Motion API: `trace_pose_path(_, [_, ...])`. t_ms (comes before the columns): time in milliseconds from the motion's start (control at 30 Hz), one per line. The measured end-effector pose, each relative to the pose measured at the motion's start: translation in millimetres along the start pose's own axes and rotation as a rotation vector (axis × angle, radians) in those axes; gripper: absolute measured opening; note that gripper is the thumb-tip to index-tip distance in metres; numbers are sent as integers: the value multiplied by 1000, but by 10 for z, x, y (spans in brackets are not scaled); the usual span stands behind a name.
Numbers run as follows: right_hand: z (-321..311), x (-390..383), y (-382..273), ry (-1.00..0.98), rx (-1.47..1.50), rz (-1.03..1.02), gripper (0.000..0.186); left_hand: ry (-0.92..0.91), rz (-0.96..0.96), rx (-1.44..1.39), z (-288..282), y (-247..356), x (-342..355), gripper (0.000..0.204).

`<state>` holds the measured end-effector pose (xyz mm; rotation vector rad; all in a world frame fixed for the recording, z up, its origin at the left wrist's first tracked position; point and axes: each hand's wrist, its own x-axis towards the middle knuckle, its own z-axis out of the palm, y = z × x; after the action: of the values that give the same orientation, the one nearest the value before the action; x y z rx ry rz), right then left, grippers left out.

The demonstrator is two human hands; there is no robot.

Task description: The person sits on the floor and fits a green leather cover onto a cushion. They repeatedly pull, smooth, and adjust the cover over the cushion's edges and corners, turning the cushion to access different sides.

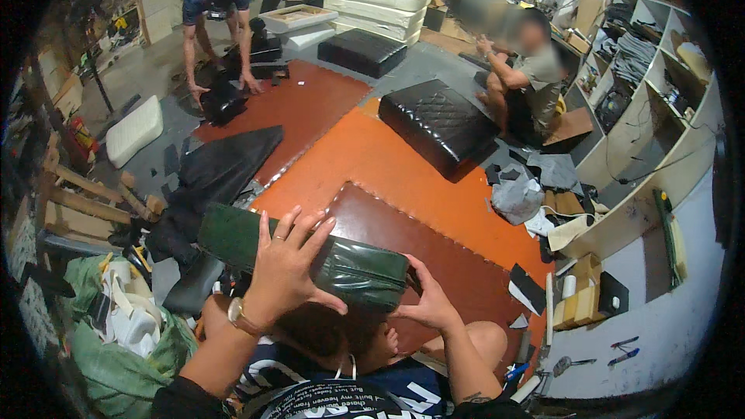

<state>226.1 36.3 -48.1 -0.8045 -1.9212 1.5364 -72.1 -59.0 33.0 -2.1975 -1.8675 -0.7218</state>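
A long, boxy cushion (363, 265) in shiny dark green leather-like cover lies tilted across my lap. A seam runs along its near side. My left hand (289, 265) grips it near the middle, fingers spread over the top and thumb at the near side. At the cushion's right end, my right hand (431, 304) holds the corner between thumb and fingers. The right hand's far fingers are partly hidden behind the cushion. I sit cross-legged, with a bare foot (383, 341) just below the cushion.
Black quilted cushion (438, 124) and flat black cushion (362, 52) lie beyond the brown and orange floor sheets (341, 136). One person (217, 15) bends at the left; another (531, 77) sits at the right. A green sack (116, 365) stands left, a shelf (660, 109) right.
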Motion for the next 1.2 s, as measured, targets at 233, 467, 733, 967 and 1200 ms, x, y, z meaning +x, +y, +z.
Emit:
trace_pose_path(233, [146, -224, -43, 251, -112, 71, 116, 10, 12, -138, 377, -163, 352, 137])
trace_pose_path(467, [845, -117, -565, 37, -427, -153, 107, 449, -405, -702, 583, -1241, 248, 61])
trace_pose_path(733, [1244, 477, -485, 70, -553, -446, 126, 807, -1081, -1086, 1061, -1436, 107, 85])
trace_pose_path(967, [1099, 891, -745, 326, -514, -183, 125, 427, -617, -1540, 986, -916, 10, 77])
trace_pose_path(1200, [1370, 400, -653, 250, -759, -406, 125, 319, -607, -1458, 913, -120, -801, 81])
